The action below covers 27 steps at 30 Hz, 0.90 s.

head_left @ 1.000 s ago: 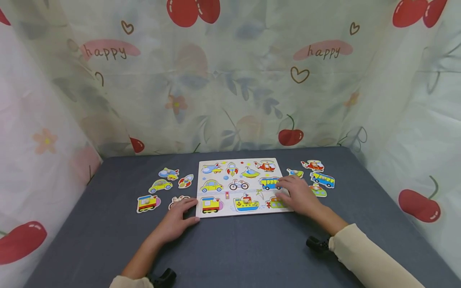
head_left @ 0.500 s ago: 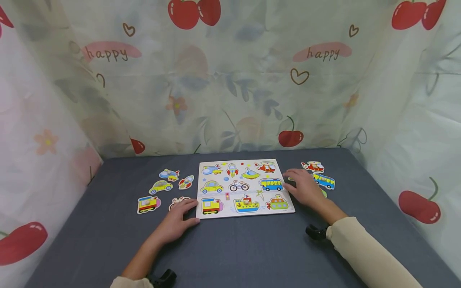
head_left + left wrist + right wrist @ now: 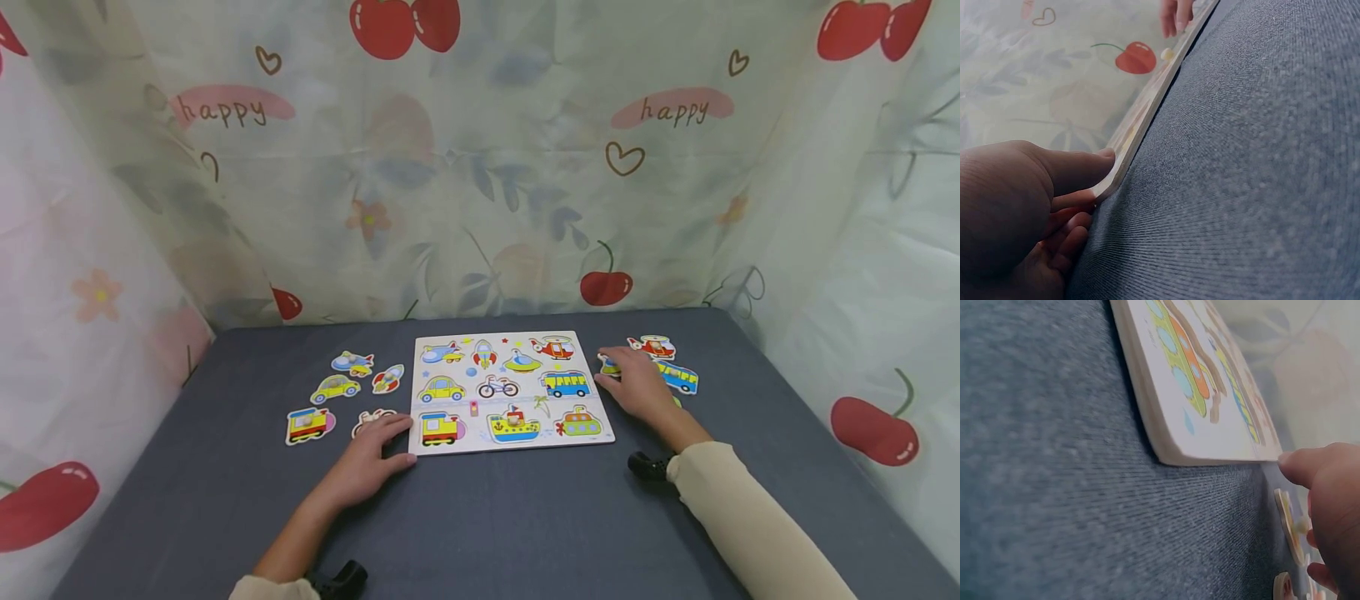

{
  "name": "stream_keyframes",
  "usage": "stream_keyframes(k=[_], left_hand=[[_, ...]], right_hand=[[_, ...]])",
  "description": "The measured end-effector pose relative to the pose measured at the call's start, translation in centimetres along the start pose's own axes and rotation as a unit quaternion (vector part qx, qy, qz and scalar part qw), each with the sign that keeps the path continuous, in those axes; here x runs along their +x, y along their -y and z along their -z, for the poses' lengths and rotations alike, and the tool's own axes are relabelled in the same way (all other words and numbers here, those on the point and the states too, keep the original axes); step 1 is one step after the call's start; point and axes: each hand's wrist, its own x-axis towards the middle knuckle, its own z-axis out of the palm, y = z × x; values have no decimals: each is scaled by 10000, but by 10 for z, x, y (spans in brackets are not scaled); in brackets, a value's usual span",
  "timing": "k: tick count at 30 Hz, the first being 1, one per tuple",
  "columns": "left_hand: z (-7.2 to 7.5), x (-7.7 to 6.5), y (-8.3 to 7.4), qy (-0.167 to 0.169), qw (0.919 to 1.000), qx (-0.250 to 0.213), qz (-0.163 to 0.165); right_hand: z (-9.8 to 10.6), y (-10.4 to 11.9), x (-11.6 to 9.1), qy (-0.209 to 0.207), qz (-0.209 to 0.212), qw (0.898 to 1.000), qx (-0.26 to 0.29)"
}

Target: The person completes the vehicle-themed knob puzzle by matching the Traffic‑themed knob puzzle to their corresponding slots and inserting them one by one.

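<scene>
A white puzzle board (image 3: 468, 361) with pictures of vehicles lies flat. Its ship (image 3: 513, 426) bears a small knob. At the board's lower left side, my left hand (image 3: 363, 462) rests its fingertips and thumb against the edge; in the left wrist view the thumb (image 3: 1082, 169) lies along the corner. My right hand (image 3: 637, 387) reaches over the loose pieces right of the board, its fingers above a flying saucer piece (image 3: 609, 367) that it partly covers. Whether they touch it cannot be seen. The right wrist view shows a knobbed piece (image 3: 1289, 526) beside these fingers.
Left of the board lie loose plane (image 3: 351, 363), car (image 3: 334, 389), rocket (image 3: 387, 380) and train (image 3: 309, 426) pieces, plus a bicycle piece (image 3: 371, 419) partly behind my left hand. A helicopter (image 3: 652, 347) and a bus (image 3: 677, 377) lie right. Patterned curtains (image 3: 480, 208) surround the grey tabletop (image 3: 510, 525).
My right hand has moved right from above the board's bus and submarine to the loose pieces beside it. My left hand has stayed at the board's edge.
</scene>
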Motion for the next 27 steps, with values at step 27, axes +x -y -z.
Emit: stream_keyframes(k=[27], left_hand=[[0, 1, 2, 54, 10000, 8, 50]], right_hand=[[10, -17, 25, -31, -278, 9996, -42]])
